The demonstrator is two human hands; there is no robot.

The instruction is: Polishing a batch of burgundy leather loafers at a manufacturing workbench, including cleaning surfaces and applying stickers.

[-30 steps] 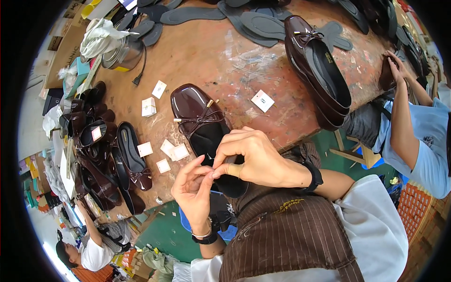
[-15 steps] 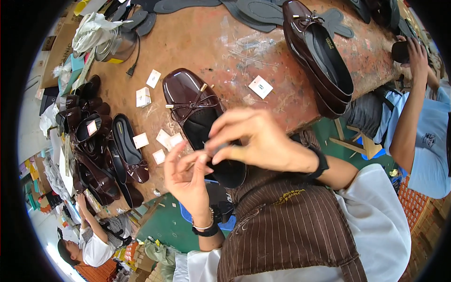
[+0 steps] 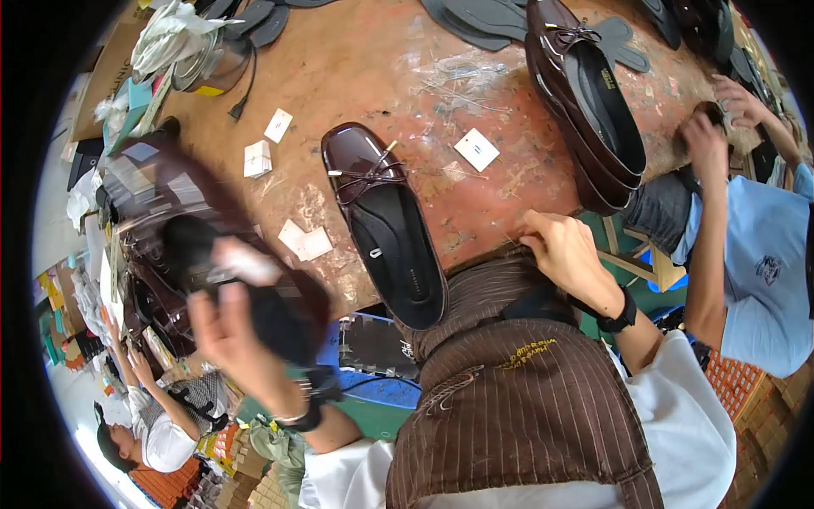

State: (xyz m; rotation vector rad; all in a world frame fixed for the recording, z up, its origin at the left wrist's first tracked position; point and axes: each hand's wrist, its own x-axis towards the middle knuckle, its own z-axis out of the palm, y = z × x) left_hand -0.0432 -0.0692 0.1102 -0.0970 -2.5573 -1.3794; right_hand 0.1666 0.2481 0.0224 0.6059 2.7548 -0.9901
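Note:
My left hand (image 3: 233, 339) is blurred by motion at the left, gripping a dark burgundy shoe (image 3: 203, 204) at its heel end. The lifted shoe is smeared too, and a whitish tag (image 3: 246, 261) shows by my fingers. At the table's front edge my right hand (image 3: 564, 254) is closed in a pinch; a very thin strand seems to show near the fingertips. Between the hands lies a glossy burgundy loafer (image 3: 360, 161) with a bow, toe pointing away, its heel at the table edge. A small white piece sits on its inner side.
White tags lie on the worn table (image 3: 339, 85), some in a stack (image 3: 257, 159). Clear thin fasteners (image 3: 466, 89) are scattered behind. Stacked burgundy shoes (image 3: 585, 110) stand at right, black insoles (image 3: 483, 21) at the back. Co-workers sit on both sides; a blue bin (image 3: 373, 386) is below.
My hands have parted from over the middle loafer. The left has gone left and taken up a shoe; the right has moved right to the table edge.

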